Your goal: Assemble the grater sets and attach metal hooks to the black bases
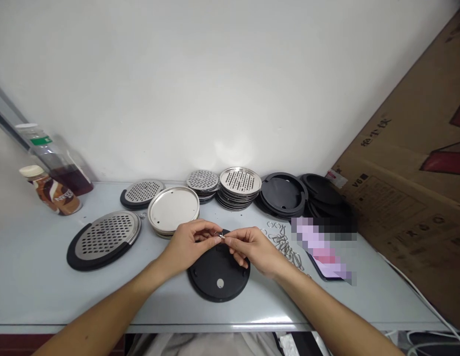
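My left hand (191, 243) and my right hand (252, 247) meet at the middle of the table, fingertips almost touching. Between the left thumb and forefinger is a thin metal ring (216, 233). The right thumb and forefinger pinch a small silvery metal piece right beside it, mostly covered by the fingers. Directly beneath both hands lies a round black disc (215, 277) with a small silver dot near its front. To the right of my right hand are loose metal rings and clips (287, 249) in a little pile.
Perforated metal plates in black holders (104, 240) lie left. Behind stand stacks of plain metal discs (173, 210), slotted metal discs (240, 185) and black bases (284, 194). A phone (324, 257) lies right, near a cardboard box (408, 198). Bottles (52, 193) stand far left.
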A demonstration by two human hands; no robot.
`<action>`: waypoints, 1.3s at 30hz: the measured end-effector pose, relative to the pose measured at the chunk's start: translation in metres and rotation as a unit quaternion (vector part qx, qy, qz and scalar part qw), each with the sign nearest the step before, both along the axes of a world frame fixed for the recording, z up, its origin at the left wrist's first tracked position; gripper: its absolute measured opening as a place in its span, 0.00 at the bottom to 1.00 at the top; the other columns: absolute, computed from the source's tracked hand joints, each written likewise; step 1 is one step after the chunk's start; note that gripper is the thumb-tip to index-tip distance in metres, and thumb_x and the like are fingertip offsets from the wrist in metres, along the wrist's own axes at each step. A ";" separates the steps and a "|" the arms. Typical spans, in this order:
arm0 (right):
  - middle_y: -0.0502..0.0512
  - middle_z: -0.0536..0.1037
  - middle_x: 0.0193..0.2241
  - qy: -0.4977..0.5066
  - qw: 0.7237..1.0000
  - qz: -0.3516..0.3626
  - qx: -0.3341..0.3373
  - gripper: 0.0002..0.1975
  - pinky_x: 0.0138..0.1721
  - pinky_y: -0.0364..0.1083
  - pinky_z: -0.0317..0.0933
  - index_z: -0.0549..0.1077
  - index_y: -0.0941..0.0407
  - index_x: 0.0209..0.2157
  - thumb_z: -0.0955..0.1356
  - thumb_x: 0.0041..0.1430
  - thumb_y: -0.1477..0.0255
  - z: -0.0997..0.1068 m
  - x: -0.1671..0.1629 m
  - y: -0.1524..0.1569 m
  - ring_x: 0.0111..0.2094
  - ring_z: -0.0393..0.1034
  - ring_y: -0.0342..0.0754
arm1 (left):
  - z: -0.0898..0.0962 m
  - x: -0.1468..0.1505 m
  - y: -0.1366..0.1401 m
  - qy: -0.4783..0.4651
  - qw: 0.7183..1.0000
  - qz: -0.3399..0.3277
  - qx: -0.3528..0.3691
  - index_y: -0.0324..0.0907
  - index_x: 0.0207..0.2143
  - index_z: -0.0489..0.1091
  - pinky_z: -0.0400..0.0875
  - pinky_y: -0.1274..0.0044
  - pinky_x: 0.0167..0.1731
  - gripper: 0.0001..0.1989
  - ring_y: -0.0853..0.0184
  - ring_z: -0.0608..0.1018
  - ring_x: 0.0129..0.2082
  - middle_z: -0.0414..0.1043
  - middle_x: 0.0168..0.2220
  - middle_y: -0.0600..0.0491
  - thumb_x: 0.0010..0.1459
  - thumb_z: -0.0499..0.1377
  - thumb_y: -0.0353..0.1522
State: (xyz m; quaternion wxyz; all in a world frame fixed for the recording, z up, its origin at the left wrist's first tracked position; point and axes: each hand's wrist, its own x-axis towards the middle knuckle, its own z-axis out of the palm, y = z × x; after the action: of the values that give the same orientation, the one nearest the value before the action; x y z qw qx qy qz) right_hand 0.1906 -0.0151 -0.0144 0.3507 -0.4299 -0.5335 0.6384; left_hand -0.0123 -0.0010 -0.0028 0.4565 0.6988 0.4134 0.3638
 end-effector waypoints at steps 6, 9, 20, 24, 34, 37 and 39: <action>0.44 0.65 0.11 -0.029 1.000 0.007 0.008 0.20 0.15 0.38 0.52 0.70 0.58 0.23 0.70 0.56 0.55 0.003 -0.002 -0.004 0.13 0.57 0.38 | 0.003 -0.001 -0.004 0.100 0.982 -0.044 0.156 0.43 0.40 0.76 0.72 0.76 0.37 0.07 0.66 0.77 0.34 0.76 0.36 0.50 0.61 0.58 0.30; 0.44 0.64 0.11 -0.050 0.999 0.008 0.018 0.19 0.15 0.38 0.52 0.70 0.58 0.23 0.69 0.57 0.56 0.004 -0.003 -0.005 0.13 0.57 0.38 | 0.004 0.000 -0.004 0.108 0.979 -0.060 0.164 0.42 0.37 0.75 0.72 0.77 0.38 0.06 0.66 0.77 0.35 0.76 0.36 0.51 0.61 0.58 0.29; 0.45 0.66 0.13 -0.042 0.997 0.042 0.048 0.20 0.17 0.38 0.54 0.69 0.58 0.25 0.67 0.61 0.56 0.002 -0.002 -0.006 0.14 0.58 0.38 | 0.000 0.001 -0.001 0.040 0.998 -0.022 0.032 0.43 0.34 0.77 0.73 0.72 0.45 0.05 0.61 0.80 0.41 0.80 0.39 0.51 0.56 0.65 0.34; 0.46 0.67 0.16 -0.052 0.994 0.048 0.082 0.19 0.19 0.39 0.56 0.71 0.58 0.28 0.65 0.64 0.57 0.002 -0.002 -0.009 0.17 0.61 0.39 | 0.003 0.001 -0.001 -0.030 0.998 -0.036 -0.049 0.41 0.44 0.74 0.75 0.70 0.45 0.16 0.62 0.80 0.41 0.79 0.42 0.49 0.52 0.67 0.32; 0.46 0.67 0.16 -0.074 0.989 0.021 0.127 0.17 0.21 0.39 0.57 0.73 0.58 0.31 0.64 0.66 0.60 0.002 -0.004 -0.011 0.18 0.61 0.40 | -0.001 0.001 -0.001 0.011 1.000 -0.008 0.010 0.43 0.43 0.79 0.76 0.73 0.42 0.15 0.61 0.81 0.39 0.79 0.41 0.49 0.52 0.67 0.34; 0.46 0.68 0.16 -0.079 0.988 0.008 0.134 0.17 0.21 0.40 0.57 0.74 0.57 0.32 0.64 0.66 0.59 0.002 -0.004 -0.010 0.18 0.61 0.40 | -0.003 0.003 -0.002 -0.005 1.000 0.006 -0.003 0.43 0.46 0.77 0.78 0.72 0.40 0.19 0.61 0.81 0.37 0.79 0.41 0.49 0.50 0.69 0.36; 0.46 0.68 0.16 -0.082 0.987 0.001 0.139 0.17 0.22 0.40 0.57 0.74 0.57 0.32 0.64 0.66 0.59 0.002 -0.004 -0.011 0.18 0.62 0.40 | -0.005 0.004 -0.003 -0.006 1.000 0.005 0.006 0.43 0.44 0.78 0.78 0.73 0.39 0.16 0.61 0.81 0.37 0.79 0.39 0.49 0.51 0.68 0.36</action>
State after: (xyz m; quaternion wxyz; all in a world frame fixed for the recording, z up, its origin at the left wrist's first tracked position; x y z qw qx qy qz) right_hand 0.1862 -0.0256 -0.0122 0.3612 -0.4273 -0.6448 0.5207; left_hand -0.0079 -0.0044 -0.0074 0.4529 0.6975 0.4115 0.3729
